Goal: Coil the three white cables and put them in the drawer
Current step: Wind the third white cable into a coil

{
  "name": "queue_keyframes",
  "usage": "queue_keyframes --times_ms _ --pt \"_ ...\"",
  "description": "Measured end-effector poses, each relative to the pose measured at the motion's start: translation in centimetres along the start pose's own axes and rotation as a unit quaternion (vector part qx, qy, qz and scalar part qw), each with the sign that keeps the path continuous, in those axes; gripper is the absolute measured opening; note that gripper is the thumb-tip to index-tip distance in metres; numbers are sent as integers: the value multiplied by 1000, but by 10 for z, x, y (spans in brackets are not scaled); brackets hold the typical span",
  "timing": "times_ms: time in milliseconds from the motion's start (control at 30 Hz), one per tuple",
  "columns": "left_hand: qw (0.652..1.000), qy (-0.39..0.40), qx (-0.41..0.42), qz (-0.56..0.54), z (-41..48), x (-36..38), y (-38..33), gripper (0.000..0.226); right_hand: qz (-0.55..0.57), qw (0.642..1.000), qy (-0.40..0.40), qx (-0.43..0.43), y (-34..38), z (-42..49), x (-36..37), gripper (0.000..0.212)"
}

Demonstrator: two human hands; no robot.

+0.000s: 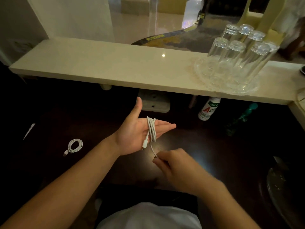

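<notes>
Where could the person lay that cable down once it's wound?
The dark table is bare between the coiled cable at left and the left hand. The pale shelf is bare left of the glasses. It is crowded at right, around the bottle and green object.

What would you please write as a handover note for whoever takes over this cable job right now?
Left hand: open, palm up, a cable wound around its fingers, one plug hanging at the palm.
Right hand: pinching that cable's free end, just below the left hand.
Coiled cable: lying on the dark table, to the left.
Third cable: only a white end shows at far left.
Done: one coil. In progress: the second.
Left: finish this coil, coil the third, put all three away; no drawer is in view.
</notes>
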State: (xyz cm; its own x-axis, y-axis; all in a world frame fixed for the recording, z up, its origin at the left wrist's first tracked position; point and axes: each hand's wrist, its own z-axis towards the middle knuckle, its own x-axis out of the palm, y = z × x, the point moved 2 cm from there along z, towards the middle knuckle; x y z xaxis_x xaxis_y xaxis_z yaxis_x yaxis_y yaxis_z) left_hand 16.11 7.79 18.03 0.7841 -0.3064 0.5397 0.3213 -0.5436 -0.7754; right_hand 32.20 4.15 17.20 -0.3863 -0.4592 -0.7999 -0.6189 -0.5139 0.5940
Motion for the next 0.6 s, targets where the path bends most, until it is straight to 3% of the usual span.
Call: queue_keyframes --times_ms 100,167,267,367,433,500,600 --pt "988 37 -62 139 1 13 6 112 -157 986 13 -60 18 4 -54 20" --pt "978 73 -83 178 3 19 12 113 -162 982 4 -102 22 13 -86 15" --pt "975 130 -121 131 -3 23 17 119 -38 992 18 -122 10 35 -113 15" --pt "968 210 -118 74 -14 29 7 125 229 965 80 -104 -18 53 -104 10" --pt "956 268 -117 35 -17 35 4 128 424 894 117 -88 -31 57 -72 14" --pt "938 321 -114 -71 -20 41 5 119 605 782 137 -52 -34 54 -34 22" --pt "932 314 -105 -146 -18 32 13 104 750 655 93 6 -25 38 9 28"
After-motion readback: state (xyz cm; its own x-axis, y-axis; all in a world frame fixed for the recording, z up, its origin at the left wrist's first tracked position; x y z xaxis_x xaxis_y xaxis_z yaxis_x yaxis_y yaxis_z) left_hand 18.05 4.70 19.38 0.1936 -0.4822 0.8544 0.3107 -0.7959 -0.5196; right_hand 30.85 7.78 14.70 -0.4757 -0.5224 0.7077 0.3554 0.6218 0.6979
